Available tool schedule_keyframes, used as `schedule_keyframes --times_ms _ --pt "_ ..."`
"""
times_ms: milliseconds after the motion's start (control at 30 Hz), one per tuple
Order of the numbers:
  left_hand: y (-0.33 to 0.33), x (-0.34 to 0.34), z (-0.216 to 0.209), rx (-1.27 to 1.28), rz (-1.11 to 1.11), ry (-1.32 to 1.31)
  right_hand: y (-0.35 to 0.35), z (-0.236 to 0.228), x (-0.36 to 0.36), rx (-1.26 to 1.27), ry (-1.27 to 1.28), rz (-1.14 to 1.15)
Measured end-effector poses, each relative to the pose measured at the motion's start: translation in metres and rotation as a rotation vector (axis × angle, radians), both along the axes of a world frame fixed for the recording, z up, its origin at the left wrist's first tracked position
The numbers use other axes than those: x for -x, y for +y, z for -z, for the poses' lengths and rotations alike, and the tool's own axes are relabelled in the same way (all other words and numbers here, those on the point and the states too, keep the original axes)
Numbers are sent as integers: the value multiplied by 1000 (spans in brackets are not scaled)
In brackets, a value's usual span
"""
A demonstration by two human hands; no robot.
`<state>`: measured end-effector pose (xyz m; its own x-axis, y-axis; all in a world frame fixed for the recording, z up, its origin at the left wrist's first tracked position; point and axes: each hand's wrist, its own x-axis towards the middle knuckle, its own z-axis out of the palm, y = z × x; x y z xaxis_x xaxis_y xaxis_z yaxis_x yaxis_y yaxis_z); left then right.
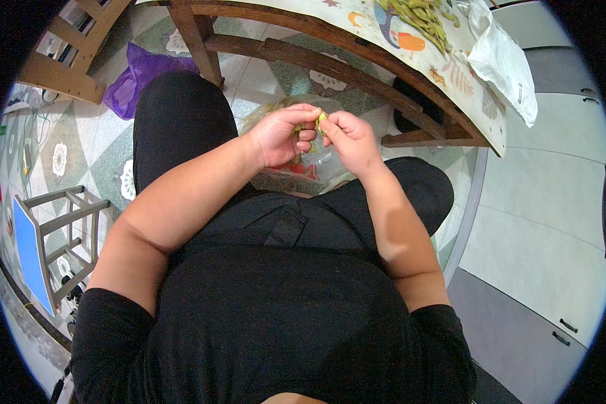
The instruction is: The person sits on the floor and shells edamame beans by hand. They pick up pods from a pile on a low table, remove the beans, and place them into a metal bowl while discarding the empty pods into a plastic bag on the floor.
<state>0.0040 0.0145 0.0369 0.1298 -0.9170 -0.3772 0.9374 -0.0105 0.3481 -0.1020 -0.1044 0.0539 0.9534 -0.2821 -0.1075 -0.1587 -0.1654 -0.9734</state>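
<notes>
Between my fingertips is a small green bean pod (322,122), held over my lap. My left hand (283,138) pinches it from one side, with the lower fingers curled in toward the palm. From the other side my right hand (351,143) grips it between thumb and forefinger. Below both hands a clear plastic bag (326,168) sits between my knees, with some red print on it; its contents are mostly hidden by my hands. A pile of similar bean pods (421,23) lies on the table ahead.
The wooden table (343,60) has a patterned cloth, with a white plastic bag (503,64) hanging over its right edge. A purple bag (138,77) lies on the floor near my left knee. At left is a blue-topped stool (34,249) on its side; pale cabinets (539,182) line the right.
</notes>
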Motion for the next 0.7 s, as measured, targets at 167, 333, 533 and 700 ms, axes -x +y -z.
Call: schedule_keyframes --times_ms 167,333,533,700 --pt "1 3 -3 -60 -30 -46 5 -6 0 726 -122 -39" --pt "-2 8 8 -124 -77 -254 7 -2 0 916 -141 -77" --pt "-6 10 21 -136 -127 -667 14 1 -2 937 16 20" --pt "-9 12 25 -47 -165 -676 16 4 -4 791 37 138"
